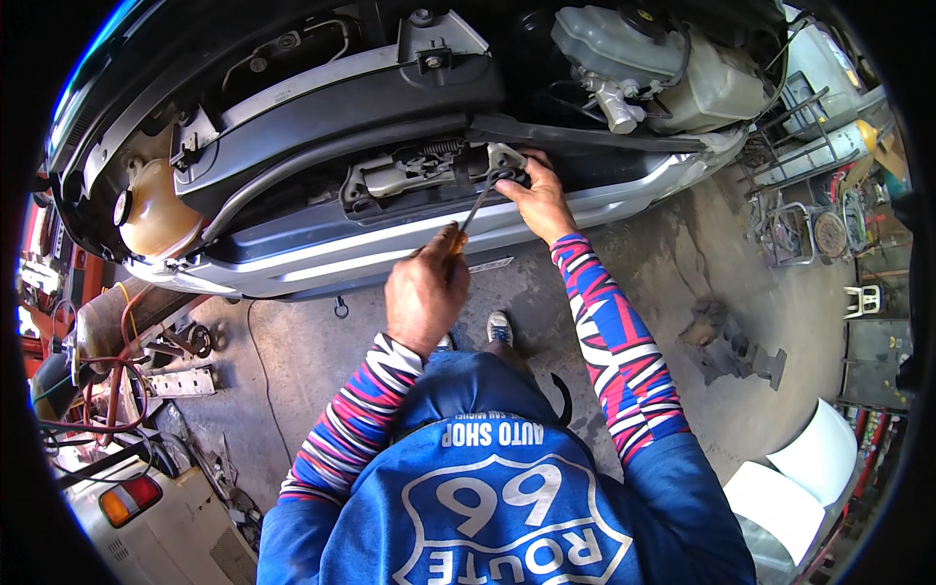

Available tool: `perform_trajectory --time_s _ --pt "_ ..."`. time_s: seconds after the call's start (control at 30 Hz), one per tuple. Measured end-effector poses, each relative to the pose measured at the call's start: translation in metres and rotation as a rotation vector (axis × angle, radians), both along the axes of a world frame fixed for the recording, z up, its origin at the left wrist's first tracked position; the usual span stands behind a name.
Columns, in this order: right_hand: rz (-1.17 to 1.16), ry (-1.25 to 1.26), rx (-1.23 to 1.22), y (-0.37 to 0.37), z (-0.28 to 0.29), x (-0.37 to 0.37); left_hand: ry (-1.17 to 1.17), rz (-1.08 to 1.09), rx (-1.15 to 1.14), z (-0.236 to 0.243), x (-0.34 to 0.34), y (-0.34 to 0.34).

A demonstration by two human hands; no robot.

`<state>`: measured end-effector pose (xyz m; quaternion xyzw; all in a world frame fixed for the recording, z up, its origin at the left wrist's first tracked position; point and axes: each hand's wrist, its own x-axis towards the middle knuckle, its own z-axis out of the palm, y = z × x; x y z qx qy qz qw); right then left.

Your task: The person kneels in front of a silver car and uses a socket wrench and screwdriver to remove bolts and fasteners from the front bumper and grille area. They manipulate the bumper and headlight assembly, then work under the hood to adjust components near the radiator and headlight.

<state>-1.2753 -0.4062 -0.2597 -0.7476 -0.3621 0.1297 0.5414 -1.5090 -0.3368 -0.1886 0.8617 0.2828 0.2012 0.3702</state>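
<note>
My left hand (426, 292) is closed around the orange handle of a screwdriver (474, 211). Its thin shaft slants up and to the right, with the tip at the right end of a metal mechanism (414, 174) that has a small spring. This mechanism sits in a recess behind the silver front edge (351, 234) of a vehicle. At that same end, my right hand (539, 200) has its thumb and fingers pinched on a small dark part. Those fingers partly cover the part, so its kind cannot be made out.
Translucent reservoirs stand in the vehicle's far left (161, 210) and far right (717, 83). A long dark cover (341, 117) lies beyond the mechanism. On the floor are dark debris (736, 341) at right and metal parts (175, 380) at left. White panels (780, 507) lean at lower right.
</note>
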Motion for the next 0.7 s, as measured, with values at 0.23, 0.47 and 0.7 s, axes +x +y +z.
perform_trajectory --time_s 0.23,0.47,0.7 --pt "0.056 0.210 0.009 -0.001 0.001 0.002 -0.024 -0.108 -0.012 -0.009 -0.005 0.032" --pt "0.118 0.307 0.014 -0.004 0.002 0.007 -0.107 -0.019 -0.141 -0.009 0.000 0.020" --pt "0.132 0.354 0.003 -0.006 0.003 0.010 -0.078 -0.082 0.048 -0.016 0.003 0.022"
